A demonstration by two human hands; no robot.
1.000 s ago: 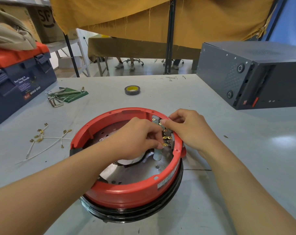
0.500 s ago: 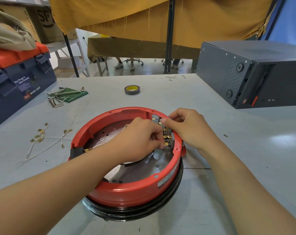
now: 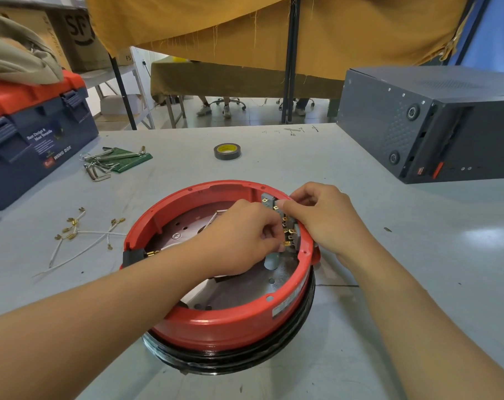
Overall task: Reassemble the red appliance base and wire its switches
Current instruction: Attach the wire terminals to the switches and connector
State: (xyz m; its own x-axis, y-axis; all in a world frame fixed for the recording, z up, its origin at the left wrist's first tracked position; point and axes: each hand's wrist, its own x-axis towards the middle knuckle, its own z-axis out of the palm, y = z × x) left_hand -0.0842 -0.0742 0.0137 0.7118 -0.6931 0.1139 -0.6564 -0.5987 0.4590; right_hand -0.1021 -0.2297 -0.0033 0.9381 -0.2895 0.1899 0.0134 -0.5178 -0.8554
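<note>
At six o'clock, nearest: round red plastic appliance base [image 3: 216, 321] sits open side up on a black ring, on the pale grey table [image 3: 418, 269].
Switches: grey switch block with brass terminals [image 3: 288, 226] lines the base's inner wall at about two o'clock of its rim.
Left hand [image 3: 239, 235]: reaches inside the base, fingers curled, fingertips pinching at a low brass terminal; whether a wire end is in the pinch, I cannot tell.
Right hand [image 3: 323, 217]: lies over the rim from outside, fingers curled, thumb and forefinger pinching the top of the switch block.
Step in hand: likely seating or wiring the switches.
Next move: probably fetching a lead and pressing its connector squarely onto a tab.
Nine o'clock: loose white wires with brass connectors [image 3: 83, 235].
Eleven o'clock: hex keys [image 3: 106, 163]; blue toolbox with red lid [image 3: 28, 134].
Twelve o'clock: roll of dark tape [image 3: 227, 151].
Two o'clock: dark grey metal case [image 3: 418, 122].
</note>
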